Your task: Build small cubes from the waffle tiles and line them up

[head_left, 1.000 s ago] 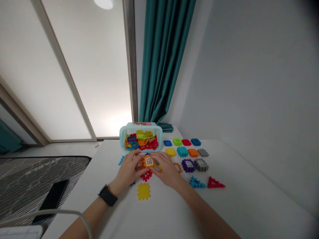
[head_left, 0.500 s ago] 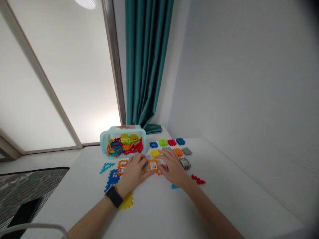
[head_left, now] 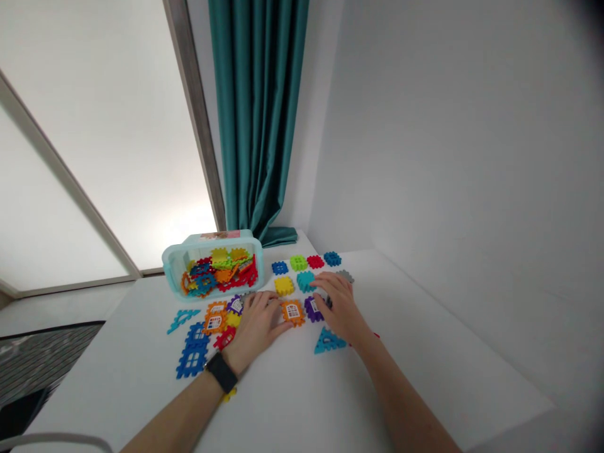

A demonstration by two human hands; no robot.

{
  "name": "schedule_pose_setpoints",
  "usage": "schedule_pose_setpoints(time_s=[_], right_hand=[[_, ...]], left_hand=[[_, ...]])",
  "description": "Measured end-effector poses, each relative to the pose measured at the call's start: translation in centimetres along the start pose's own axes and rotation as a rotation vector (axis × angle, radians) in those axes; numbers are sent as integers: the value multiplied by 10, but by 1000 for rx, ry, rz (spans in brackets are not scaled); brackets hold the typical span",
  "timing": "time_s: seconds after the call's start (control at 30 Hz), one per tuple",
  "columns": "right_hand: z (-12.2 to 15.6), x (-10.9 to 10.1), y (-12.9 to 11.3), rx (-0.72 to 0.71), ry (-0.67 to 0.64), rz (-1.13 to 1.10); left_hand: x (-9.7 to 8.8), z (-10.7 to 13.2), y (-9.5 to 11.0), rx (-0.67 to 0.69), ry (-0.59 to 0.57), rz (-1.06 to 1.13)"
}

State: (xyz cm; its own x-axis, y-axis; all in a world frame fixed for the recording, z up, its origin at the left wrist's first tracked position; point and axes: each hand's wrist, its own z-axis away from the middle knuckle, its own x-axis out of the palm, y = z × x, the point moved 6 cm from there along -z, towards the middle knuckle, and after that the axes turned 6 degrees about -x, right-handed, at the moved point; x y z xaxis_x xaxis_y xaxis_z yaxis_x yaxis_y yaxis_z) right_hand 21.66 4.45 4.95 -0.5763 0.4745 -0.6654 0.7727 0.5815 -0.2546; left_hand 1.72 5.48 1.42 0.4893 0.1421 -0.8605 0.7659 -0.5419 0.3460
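My left hand [head_left: 258, 324], with a black watch on its wrist, rests low over the white table. Its thumb is stretched out beside the lower left edge of an orange toothed window tile [head_left: 293, 313], its fingers bent and apart from the thumb. My right hand [head_left: 342, 309] reaches across from the right, thumb and fingers apart. Its thumb lies at the right edge of a purple window tile [head_left: 312, 309], and its fingertips are by a teal tile [head_left: 306, 281]. A blue triangle piece [head_left: 329, 340] lies just below. The right hand partly hides a grey piece and a red one.
A pale blue tub [head_left: 172, 267] of mixed tiles lies at the back left. Joined blue tiles [head_left: 192, 360], another orange tile [head_left: 214, 322] and a light-blue triangle [head_left: 182, 319] sit left of my hands. Yellow [head_left: 284, 286], green [head_left: 298, 262] and red [head_left: 315, 261] tiles stand behind.
My right hand has moved right, off the orange window tile, to the purple tile, uncovering the teal tile and blue triangle. My left hand stays by the orange tile. The view has shifted right.
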Motion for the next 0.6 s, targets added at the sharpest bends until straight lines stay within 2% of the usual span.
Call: schedule_pose_setpoints(time_s=[0.27, 0.5, 0.6], right_hand=[[3, 8, -1, -15, -66, 0], [8, 24, -24, -154, -309, -11], [9, 27, -28, -174, -358, 14]], left_hand=[[4, 1, 2, 24, -34, -23], [6, 2, 1, 29, -31, -23], [7, 2, 1, 29, -47, -26]])
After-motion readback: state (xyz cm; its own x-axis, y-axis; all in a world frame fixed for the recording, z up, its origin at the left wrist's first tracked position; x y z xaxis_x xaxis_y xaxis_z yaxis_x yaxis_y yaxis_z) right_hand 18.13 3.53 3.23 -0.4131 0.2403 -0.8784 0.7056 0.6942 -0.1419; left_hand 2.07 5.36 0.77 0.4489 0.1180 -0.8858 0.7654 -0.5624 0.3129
